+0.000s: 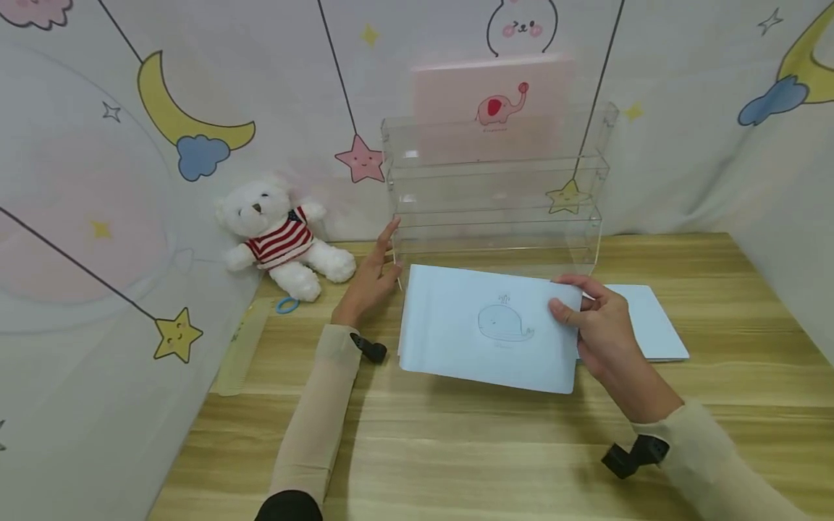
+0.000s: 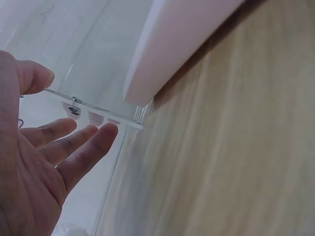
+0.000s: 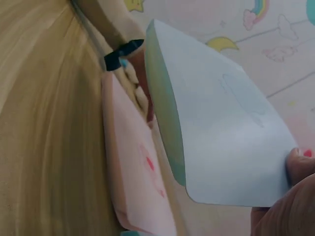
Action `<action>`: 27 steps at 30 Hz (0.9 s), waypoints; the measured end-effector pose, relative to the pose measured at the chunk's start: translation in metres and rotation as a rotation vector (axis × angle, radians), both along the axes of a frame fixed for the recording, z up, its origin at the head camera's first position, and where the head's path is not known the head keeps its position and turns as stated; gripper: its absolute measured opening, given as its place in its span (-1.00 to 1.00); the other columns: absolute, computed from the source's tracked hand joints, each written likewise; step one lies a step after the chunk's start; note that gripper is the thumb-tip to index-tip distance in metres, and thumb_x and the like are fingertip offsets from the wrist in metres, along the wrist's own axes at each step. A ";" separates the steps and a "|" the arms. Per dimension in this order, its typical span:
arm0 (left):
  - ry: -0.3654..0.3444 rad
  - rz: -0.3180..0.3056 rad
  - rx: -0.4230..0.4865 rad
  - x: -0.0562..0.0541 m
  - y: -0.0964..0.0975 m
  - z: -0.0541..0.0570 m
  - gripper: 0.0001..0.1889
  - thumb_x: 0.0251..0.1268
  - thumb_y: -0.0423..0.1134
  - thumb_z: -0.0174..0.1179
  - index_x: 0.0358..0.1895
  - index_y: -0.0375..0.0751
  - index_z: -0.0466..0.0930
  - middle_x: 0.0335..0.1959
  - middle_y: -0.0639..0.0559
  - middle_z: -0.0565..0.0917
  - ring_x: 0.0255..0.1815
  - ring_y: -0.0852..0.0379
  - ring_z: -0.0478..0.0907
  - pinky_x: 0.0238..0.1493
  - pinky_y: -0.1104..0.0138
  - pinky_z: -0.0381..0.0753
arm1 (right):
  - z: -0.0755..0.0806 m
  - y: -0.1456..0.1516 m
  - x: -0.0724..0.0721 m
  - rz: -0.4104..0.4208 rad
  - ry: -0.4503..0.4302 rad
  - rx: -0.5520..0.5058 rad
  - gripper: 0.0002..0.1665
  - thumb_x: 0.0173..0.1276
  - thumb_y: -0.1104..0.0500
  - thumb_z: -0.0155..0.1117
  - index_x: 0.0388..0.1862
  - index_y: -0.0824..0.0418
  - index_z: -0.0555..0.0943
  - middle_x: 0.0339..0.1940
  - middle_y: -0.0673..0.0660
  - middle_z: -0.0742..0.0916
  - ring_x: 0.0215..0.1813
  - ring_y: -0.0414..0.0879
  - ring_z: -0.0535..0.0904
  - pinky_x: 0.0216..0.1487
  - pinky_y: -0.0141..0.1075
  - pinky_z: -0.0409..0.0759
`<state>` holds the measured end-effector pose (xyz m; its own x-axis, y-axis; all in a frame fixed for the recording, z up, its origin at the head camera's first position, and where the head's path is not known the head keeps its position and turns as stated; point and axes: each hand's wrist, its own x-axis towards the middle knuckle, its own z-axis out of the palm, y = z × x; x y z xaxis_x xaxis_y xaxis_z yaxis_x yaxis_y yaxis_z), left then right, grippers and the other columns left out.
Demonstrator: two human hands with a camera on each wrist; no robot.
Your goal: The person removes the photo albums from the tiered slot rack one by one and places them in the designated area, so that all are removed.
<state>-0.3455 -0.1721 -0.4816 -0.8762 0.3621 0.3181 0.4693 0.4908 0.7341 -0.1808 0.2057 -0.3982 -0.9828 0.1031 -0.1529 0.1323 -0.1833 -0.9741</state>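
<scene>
My right hand point(image 1: 602, 325) pinches the right edge of a pale blue booklet point(image 1: 443, 325) with a whale drawn on its cover, thumb on the front. In the right wrist view, this booklet point(image 3: 216, 123) is tilted above the table, and a pink booklet point(image 3: 140, 167) with a red drawing lies below it. My left hand point(image 1: 371, 278) is at the left side of a clear tiered rack point(image 1: 495, 235), fingers spread. The left wrist view has the fingertips point(image 2: 106, 135) right at the panel's edge. Another pink booklet point(image 1: 449, 108), with an elephant, stands in the rack's top tier.
A second pale booklet point(image 1: 641, 325) lies on the wooden table point(image 1: 495, 449) to the right. A white teddy bear point(image 1: 283, 239) in a striped shirt sits back left, by a blue ring point(image 1: 287, 305) and a pale yellow strip point(image 1: 241, 347). A printed cloth point(image 1: 287, 72) hangs behind.
</scene>
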 end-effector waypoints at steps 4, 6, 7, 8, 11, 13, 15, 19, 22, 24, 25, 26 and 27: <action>-0.006 0.016 -0.018 0.000 -0.001 0.001 -0.08 0.61 -0.26 0.08 0.73 0.62 -0.21 0.71 -0.32 0.23 0.61 -0.29 0.42 0.50 -0.22 0.55 | -0.014 0.000 0.006 0.046 -0.048 0.037 -0.59 0.41 0.39 0.46 -0.13 -0.18 0.80 -0.32 -0.14 0.82 -0.21 -0.26 0.80 -0.12 -0.37 0.80; -0.005 0.015 -0.018 0.000 -0.001 0.001 -0.09 0.61 -0.25 0.08 0.74 0.61 -0.21 0.72 -0.31 0.22 0.61 -0.28 0.42 0.50 -0.21 0.55 | -0.022 0.001 0.008 0.060 -0.070 0.052 -0.59 0.43 0.40 0.43 -0.11 -0.18 0.80 -0.32 -0.15 0.82 -0.21 -0.26 0.80 -0.11 -0.37 0.80; -0.004 0.013 -0.019 0.000 -0.001 0.001 -0.09 0.61 -0.25 0.08 0.74 0.60 -0.20 0.73 -0.29 0.21 0.62 -0.27 0.41 0.51 -0.20 0.55 | -0.026 0.001 0.010 0.067 -0.081 0.051 -0.59 0.44 0.40 0.43 -0.11 -0.17 0.80 -0.32 -0.15 0.82 -0.21 -0.26 0.80 -0.11 -0.37 0.80; -0.003 0.011 -0.018 0.000 -0.001 0.001 -0.09 0.61 -0.26 0.08 0.74 0.59 -0.20 0.73 -0.28 0.20 0.62 -0.27 0.41 0.50 -0.19 0.56 | -0.030 0.002 0.012 0.076 -0.092 0.046 -0.60 0.44 0.40 0.41 -0.11 -0.17 0.79 -0.31 -0.15 0.82 -0.20 -0.27 0.80 -0.11 -0.37 0.80; -0.007 0.009 -0.022 -0.001 0.000 0.000 -0.09 0.62 -0.25 0.08 0.74 0.59 -0.21 0.75 -0.24 0.18 0.63 -0.26 0.41 0.50 -0.20 0.56 | -0.040 0.003 0.017 0.104 -0.117 0.006 -0.60 0.46 0.41 0.39 -0.11 -0.16 0.78 -0.29 -0.15 0.84 -0.19 -0.27 0.81 -0.10 -0.36 0.81; -0.011 0.015 -0.027 0.000 0.000 -0.001 -0.09 0.62 -0.23 0.09 0.73 0.62 -0.21 0.74 -0.28 0.19 0.60 -0.28 0.44 0.48 -0.22 0.57 | -0.045 0.002 0.021 0.131 -0.130 -0.016 -0.60 0.48 0.40 0.37 -0.10 -0.16 0.77 -0.27 -0.15 0.85 -0.18 -0.26 0.81 -0.09 -0.35 0.81; -0.014 0.020 -0.030 0.000 0.000 0.000 -0.09 0.62 -0.22 0.09 0.73 0.64 -0.21 0.72 -0.32 0.21 0.58 -0.31 0.47 0.46 -0.24 0.58 | -0.050 0.001 0.026 0.158 -0.152 -0.031 -0.62 0.49 0.39 0.36 -0.07 -0.15 0.76 -0.24 -0.15 0.85 -0.16 -0.26 0.82 -0.07 -0.35 0.81; -0.006 0.023 -0.030 0.000 0.000 0.000 -0.09 0.62 -0.22 0.09 0.73 0.63 -0.21 0.72 -0.34 0.22 0.59 -0.31 0.46 0.47 -0.23 0.57 | -0.058 -0.004 0.035 0.200 -0.199 -0.044 -0.64 0.50 0.37 0.35 0.02 -0.11 0.72 -0.20 -0.15 0.87 -0.12 -0.24 0.83 -0.02 -0.34 0.81; 0.001 0.018 -0.025 0.000 0.000 0.000 -0.10 0.62 -0.24 0.08 0.74 0.60 -0.20 0.75 -0.26 0.18 0.62 -0.28 0.41 0.50 -0.20 0.56 | -0.062 -0.008 0.040 0.220 -0.217 -0.053 -0.67 0.51 0.36 0.34 0.05 -0.07 0.71 -0.18 -0.13 0.88 -0.11 -0.22 0.83 0.00 -0.32 0.81; 0.002 0.015 -0.024 0.000 0.000 0.000 -0.10 0.62 -0.24 0.08 0.74 0.59 -0.20 0.77 -0.20 0.14 0.63 -0.27 0.40 0.50 -0.20 0.56 | -0.064 -0.011 0.043 0.229 -0.223 -0.059 -0.68 0.51 0.36 0.34 0.06 -0.04 0.71 -0.17 -0.12 0.88 -0.10 -0.21 0.83 0.00 -0.31 0.81; 0.003 0.013 -0.023 -0.001 0.000 -0.001 -0.10 0.62 -0.24 0.08 0.74 0.59 -0.20 0.78 -0.18 0.13 0.64 -0.27 0.39 0.51 -0.19 0.56 | -0.065 -0.012 0.044 0.233 -0.228 -0.060 -0.68 0.51 0.36 0.34 0.06 -0.04 0.72 -0.16 -0.12 0.88 -0.10 -0.21 0.83 0.01 -0.31 0.81; 0.002 0.011 -0.022 -0.001 0.000 0.000 -0.10 0.62 -0.24 0.08 0.74 0.58 -0.20 0.78 -0.16 0.13 0.64 -0.27 0.39 0.51 -0.19 0.56 | -0.067 -0.012 0.045 0.234 -0.231 -0.063 -0.67 0.51 0.37 0.34 0.06 -0.03 0.72 -0.15 -0.12 0.87 -0.09 -0.21 0.83 0.01 -0.31 0.81; 0.002 0.012 -0.024 -0.001 0.001 -0.001 -0.10 0.62 -0.24 0.08 0.74 0.58 -0.20 0.78 -0.16 0.13 0.64 -0.27 0.39 0.50 -0.20 0.56 | -0.068 -0.013 0.046 0.237 -0.233 -0.066 -0.67 0.50 0.37 0.34 0.06 -0.03 0.72 -0.15 -0.12 0.87 -0.09 -0.21 0.83 0.01 -0.31 0.81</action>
<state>-0.3461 -0.1715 -0.4821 -0.8798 0.3589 0.3116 0.4649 0.5137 0.7210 -0.1347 0.1925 -0.4658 -0.9162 -0.1417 -0.3749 0.3964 -0.1820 -0.8999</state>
